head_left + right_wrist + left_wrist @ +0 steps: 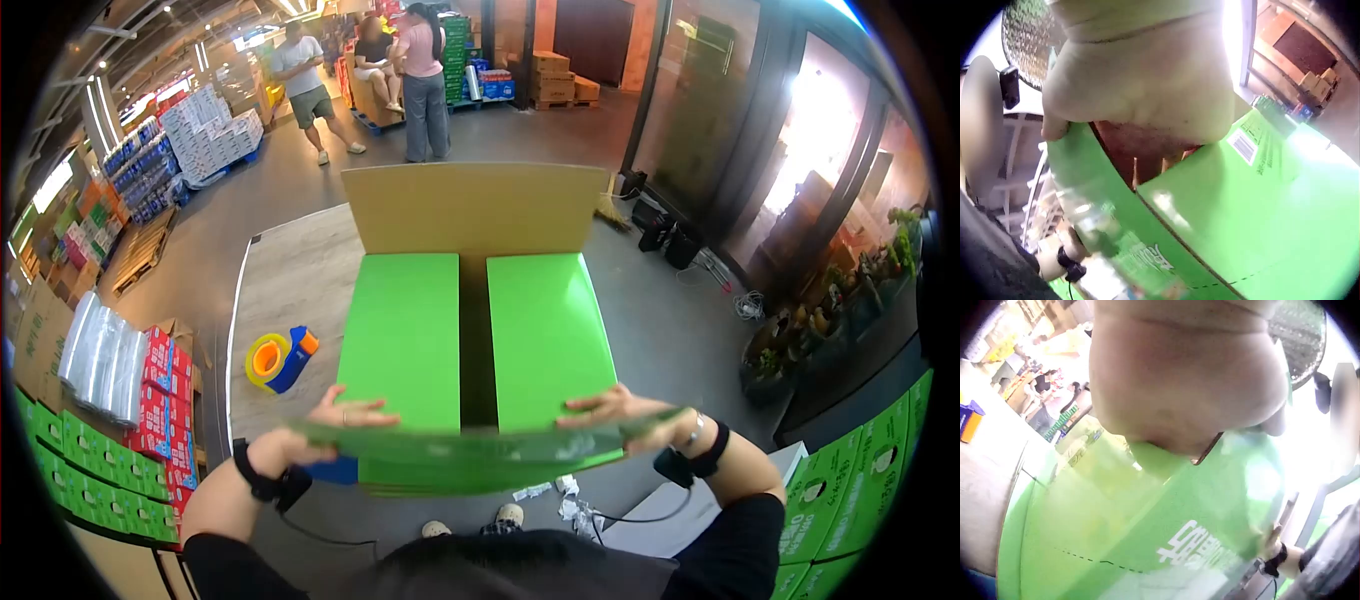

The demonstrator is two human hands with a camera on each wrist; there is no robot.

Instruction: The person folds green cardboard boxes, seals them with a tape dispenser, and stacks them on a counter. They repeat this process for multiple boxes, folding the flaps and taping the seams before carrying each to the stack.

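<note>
Box (400,320) just ahead of left hand (347,412) and right hand (622,412), with near flap (480,448) in their grip.

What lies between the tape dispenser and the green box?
Nothing: the head view shows only bare wood-look surface between the tape dispenser and green box.

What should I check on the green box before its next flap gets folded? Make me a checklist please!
1. Left grip holding the near flap: ok.
2. Right grip holding it too: ok.
3. Left side flap and right side flap folded in: ok, with a gap between.
4. Far flap folded down: not ok, it stands up.
5. Everything packed inside: cannot tell, the gap is too dark.
6. Tape dispenser in a grip: not ok, it's left of the box.
</note>
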